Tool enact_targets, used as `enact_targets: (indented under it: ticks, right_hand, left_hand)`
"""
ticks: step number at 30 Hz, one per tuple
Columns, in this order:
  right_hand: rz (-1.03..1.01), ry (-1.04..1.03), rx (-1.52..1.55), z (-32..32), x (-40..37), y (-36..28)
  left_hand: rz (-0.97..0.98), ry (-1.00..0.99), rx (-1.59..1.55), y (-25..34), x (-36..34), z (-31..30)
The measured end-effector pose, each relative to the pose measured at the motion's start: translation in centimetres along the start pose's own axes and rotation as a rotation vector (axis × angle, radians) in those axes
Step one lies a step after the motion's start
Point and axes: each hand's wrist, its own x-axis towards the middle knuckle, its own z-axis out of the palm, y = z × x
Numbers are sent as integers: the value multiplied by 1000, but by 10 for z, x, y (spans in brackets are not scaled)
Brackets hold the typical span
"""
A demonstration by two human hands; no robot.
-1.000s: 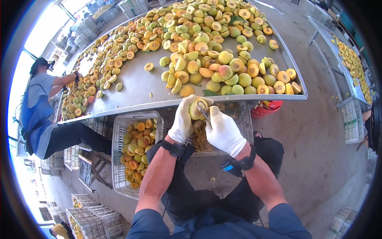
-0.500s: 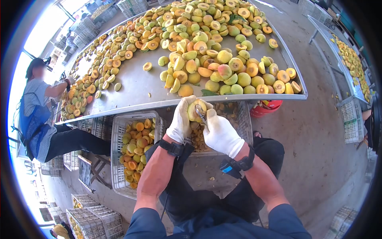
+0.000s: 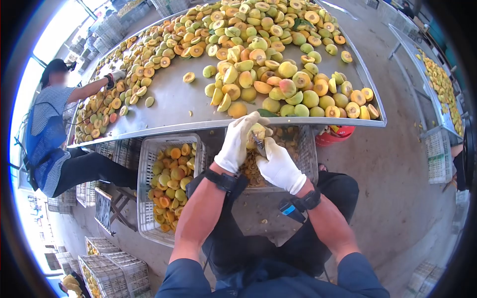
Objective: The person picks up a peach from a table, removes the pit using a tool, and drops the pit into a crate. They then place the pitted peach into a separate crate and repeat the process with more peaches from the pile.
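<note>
My left hand (image 3: 238, 144), in a white glove, is wrapped round a halved fruit (image 3: 257, 133) just below the near edge of the metal table (image 3: 164, 133). In my gloved right hand (image 3: 279, 164) is a small metal tool (image 3: 259, 145), its tip against the fruit's cut face. Beyond both hands, whole and halved yellow-green fruit (image 3: 288, 87) lies heaped on the table. Under my hands stands a crate (image 3: 309, 154) with small brown pieces, perhaps pits, in it.
A white crate of halved fruit (image 3: 171, 186) stands left of my knees. A red bucket (image 3: 335, 135) is under the table's right corner. At the left a co-worker (image 3: 52, 124) reaches over the table. A folding stool (image 3: 114, 211) and stacked crates (image 3: 117, 273) are lower left.
My left hand has turned and lifted slightly, its fingers now further over the fruit. The tool points more steeply. The co-worker's arm has stretched further over the table.
</note>
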Motion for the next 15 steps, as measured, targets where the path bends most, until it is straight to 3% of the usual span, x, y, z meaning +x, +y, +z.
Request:
enact_targets:
  ticks: [3,8,12,14,15]
  right_hand:
    - [63,39,5,10,2,-5]
    - [25,-50,137,11,7,-5]
    - [-60,-97,93,8,10,5]
    - [-44,-239,230,6,13,11]
    - [149,-340,398,-7,11,-11]
  left_hand:
    - [-3,294,-209,-11,6,3]
    - [201,395,-62,-11,4,8]
    - [63,176,-128,6,4,-3]
    - [2,9,-51,11,6,-8]
    - [10,-42,-31,9,8,-11]
